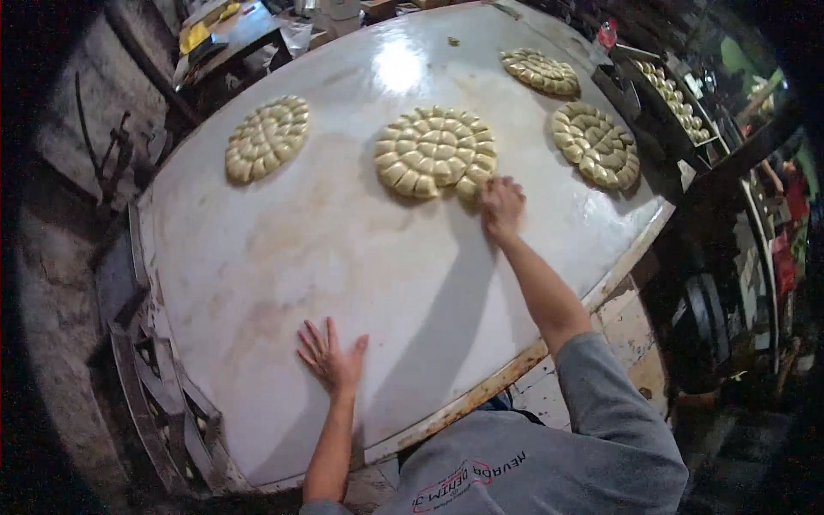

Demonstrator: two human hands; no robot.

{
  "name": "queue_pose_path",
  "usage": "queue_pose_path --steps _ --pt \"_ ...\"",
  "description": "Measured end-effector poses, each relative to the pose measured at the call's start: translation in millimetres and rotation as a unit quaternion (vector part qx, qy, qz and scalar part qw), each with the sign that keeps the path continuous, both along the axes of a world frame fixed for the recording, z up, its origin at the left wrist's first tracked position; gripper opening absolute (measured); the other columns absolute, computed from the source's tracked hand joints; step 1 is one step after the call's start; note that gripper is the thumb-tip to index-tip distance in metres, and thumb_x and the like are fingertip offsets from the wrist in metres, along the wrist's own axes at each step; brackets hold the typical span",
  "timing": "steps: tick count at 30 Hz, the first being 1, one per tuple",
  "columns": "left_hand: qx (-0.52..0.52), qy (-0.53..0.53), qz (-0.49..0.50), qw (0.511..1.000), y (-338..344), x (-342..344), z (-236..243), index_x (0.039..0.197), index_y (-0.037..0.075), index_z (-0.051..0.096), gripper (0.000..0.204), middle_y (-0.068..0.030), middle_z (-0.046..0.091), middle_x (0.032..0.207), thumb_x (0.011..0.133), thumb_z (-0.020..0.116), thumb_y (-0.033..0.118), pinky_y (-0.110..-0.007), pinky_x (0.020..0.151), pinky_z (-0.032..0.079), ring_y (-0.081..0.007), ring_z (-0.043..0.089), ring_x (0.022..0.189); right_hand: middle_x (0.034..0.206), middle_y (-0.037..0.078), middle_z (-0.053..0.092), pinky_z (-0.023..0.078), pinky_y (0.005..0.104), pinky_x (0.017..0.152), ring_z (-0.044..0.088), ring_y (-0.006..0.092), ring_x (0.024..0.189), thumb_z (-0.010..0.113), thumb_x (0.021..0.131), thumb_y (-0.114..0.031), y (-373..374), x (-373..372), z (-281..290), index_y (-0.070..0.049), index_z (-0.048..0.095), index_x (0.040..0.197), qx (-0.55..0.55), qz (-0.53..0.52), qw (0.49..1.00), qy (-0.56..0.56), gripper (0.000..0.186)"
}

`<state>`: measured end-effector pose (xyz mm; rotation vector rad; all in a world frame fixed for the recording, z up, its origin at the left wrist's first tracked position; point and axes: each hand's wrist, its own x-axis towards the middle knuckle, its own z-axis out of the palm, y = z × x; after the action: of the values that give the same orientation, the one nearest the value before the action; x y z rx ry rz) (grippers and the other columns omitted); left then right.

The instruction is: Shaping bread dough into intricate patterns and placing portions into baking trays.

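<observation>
a: position of the middle disc?
b: the middle disc (436,146) lies flat on the white tabletop (215,257), beyond both hands and to the right of the left one. glossy golden segments, packed side by side in rounds. concentric rings or one coil: cannot tell.

a: right hand?
b: right hand (502,208) is at the disc's lower right edge, fingers curled and narrow, by the end segments, which jut out a little from the round. slight blur; fingertips partly hidden. cannot tell whether it grips a segment or only touches.

a: left hand?
b: left hand (333,360) is spread wide, back up, thumb out to the right, nothing held. it is over bare tabletop near the front edge, well apart from the disc.

a: other pieces?
b: three more of the same kind. left disc (268,139), alone; far disc (540,71) and right disc (596,146), near each other on the right side. a small scrap (453,41) lies toward the far edge.

a: surroundings?
b: beyond the right edge, a tray (709,153) with rows of pale rounded pieces. upper left, a side table (245,36) with a yellow item (196,37) on it.
</observation>
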<state>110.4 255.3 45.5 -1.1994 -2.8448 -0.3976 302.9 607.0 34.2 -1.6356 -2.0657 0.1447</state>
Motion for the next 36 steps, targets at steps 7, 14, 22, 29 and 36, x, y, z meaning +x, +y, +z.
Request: queue_pose_path --steps 7,14,22,29,36 --pt "0.134 -0.034 -0.045 0.989 56 -12 -18 0.098 0.010 0.053 0.033 -0.0079 0.045 0.128 0.066 0.055 0.006 -0.045 0.104 0.024 -0.0294 0.036 0.124 0.104 0.019 0.051 0.040 0.0432 0.082 0.050 0.0341 0.096 0.055 0.078 -0.035 18 -57 -18 0.000 0.050 0.099 -0.005 -0.087 0.978 0.189 0.041" --pt "0.249 -0.151 0.012 0.956 63 -2 -23 0.096 0.005 0.053 0.019 -0.0125 0.057 0.109 0.079 0.049 0.013 -0.042 0.090 0.038 -0.0323 0.050 0.104 0.085 0.015 0.053 0.045 0.0337 0.068 0.053 0.0241 0.076 0.051 0.084 -0.026 -75 -37 -21 0.000 0.047 0.096 -0.242 -0.045 0.775 0.582 0.029" --pt "0.306 -0.301 0.034 0.902 24 91 -41 0.096 0.000 0.052 0.028 -0.0159 0.060 0.083 0.090 0.050 0.028 -0.035 0.067 0.046 -0.0321 0.059 0.076 0.093 0.012 0.061 0.046 0.0292 0.071 0.058 0.0179 0.079 0.052 0.082 -0.015 -243 -20 -11 -0.004 0.052 0.113 -0.463 0.075 0.706 0.531 0.034" --pt "0.300 -0.284 -0.060 0.909 -48 108 -38 0.083 0.001 0.051 0.013 -0.0129 0.056 0.068 0.084 0.060 0.011 -0.031 0.058 0.045 -0.0200 0.054 0.061 0.081 0.009 0.057 0.047 0.0300 0.064 0.057 0.0198 0.072 0.044 0.082 -0.004 -157 96 20 0.000 0.052 0.095 -0.347 0.064 0.634 0.688 0.016" --pt "0.235 -0.074 -0.156 0.957 38 151 -7 0.091 0.007 0.057 0.036 -0.0098 0.058 0.086 0.069 0.073 0.032 -0.043 0.076 0.042 -0.0303 0.054 0.084 0.085 0.013 0.055 0.046 0.0335 0.067 0.055 0.0222 0.076 0.063 0.080 -0.024 -123 171 -14 0.000 0.046 0.102 -0.174 0.172 0.934 0.261 0.037"
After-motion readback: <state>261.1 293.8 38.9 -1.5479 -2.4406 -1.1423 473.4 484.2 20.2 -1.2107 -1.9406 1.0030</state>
